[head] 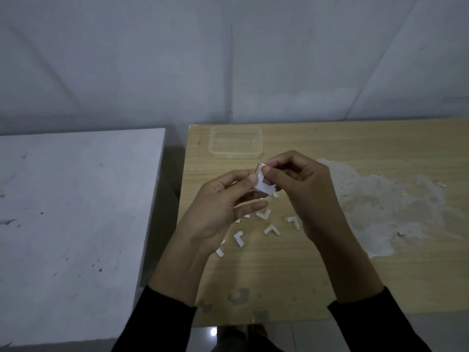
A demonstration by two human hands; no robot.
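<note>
Both hands, left hand (223,199) and right hand (299,179), pinch one small white piece (262,185), perhaps paper, above the wooden table (330,275).

Both hands are held raised and brought together.
The left hand (223,207) and right hand (300,185) are each pinched, thumb against forefinger, on one white piece (264,190).

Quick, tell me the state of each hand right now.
Left hand: thumb and forefinger pinch the white piece.
Right hand: pinches the same white piece at its top.
</note>
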